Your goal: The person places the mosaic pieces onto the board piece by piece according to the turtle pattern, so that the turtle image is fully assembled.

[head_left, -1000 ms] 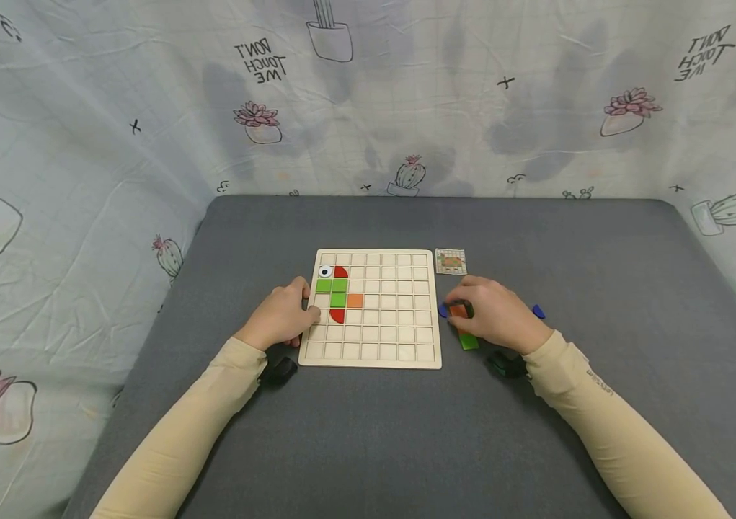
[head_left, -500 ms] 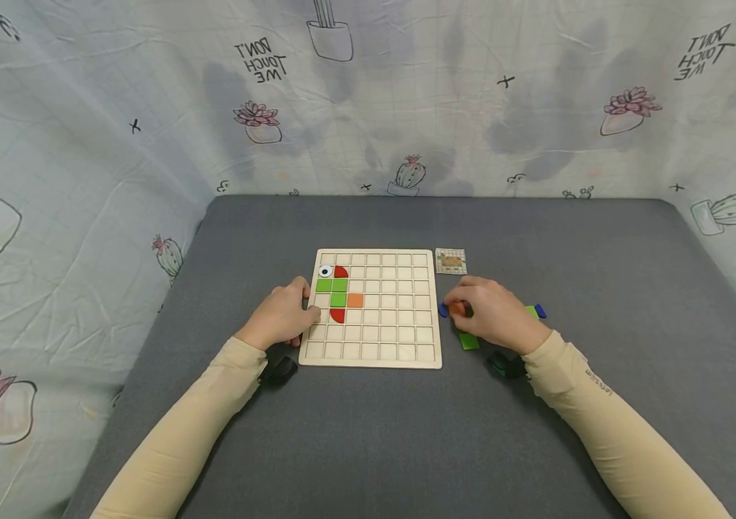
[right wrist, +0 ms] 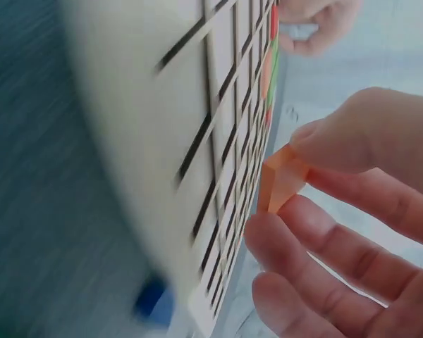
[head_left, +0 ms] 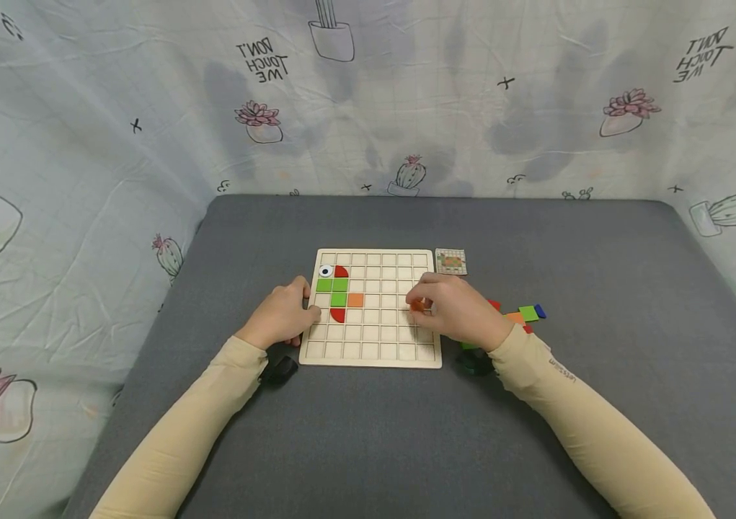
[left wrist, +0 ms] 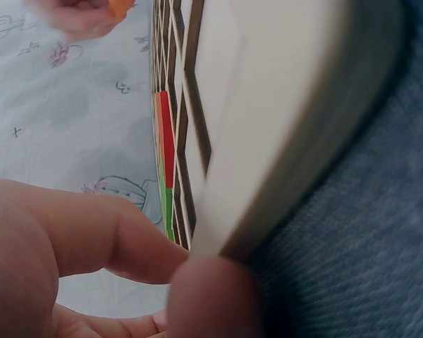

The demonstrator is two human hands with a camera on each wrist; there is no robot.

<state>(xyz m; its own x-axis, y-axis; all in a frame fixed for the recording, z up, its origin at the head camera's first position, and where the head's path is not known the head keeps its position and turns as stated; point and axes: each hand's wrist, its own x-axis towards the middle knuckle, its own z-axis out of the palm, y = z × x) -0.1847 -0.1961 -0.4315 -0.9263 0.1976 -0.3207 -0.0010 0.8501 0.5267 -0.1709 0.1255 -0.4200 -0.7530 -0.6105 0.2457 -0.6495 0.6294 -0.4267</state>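
A pale wooden grid board (head_left: 374, 346) lies on the grey table. My left hand (head_left: 282, 315) grips its left edge, thumb and forefinger at the rim. In the right wrist view, the thumb and fingers of my right hand (head_left: 455, 306) pinch an orange square tile (right wrist: 282, 179). That hand is over the board's right side. Toward the board's upper left sit a white eye tile (head_left: 325, 272), red quarter-round tiles (head_left: 338, 315), several green square tiles (head_left: 324, 285) and another orange tile (head_left: 355, 300).
Right of my right hand lie loose pieces: a green tile (head_left: 528, 313), a blue piece (head_left: 540, 311), an orange tile (head_left: 515, 318) and red bits, partly hidden by the hand. A small pattern card (head_left: 450, 262) lies beside the board's top right corner.
My right hand has picked up an orange tile from the loose pieces and moved left with it over the board. The left hand stays at the board's edge.
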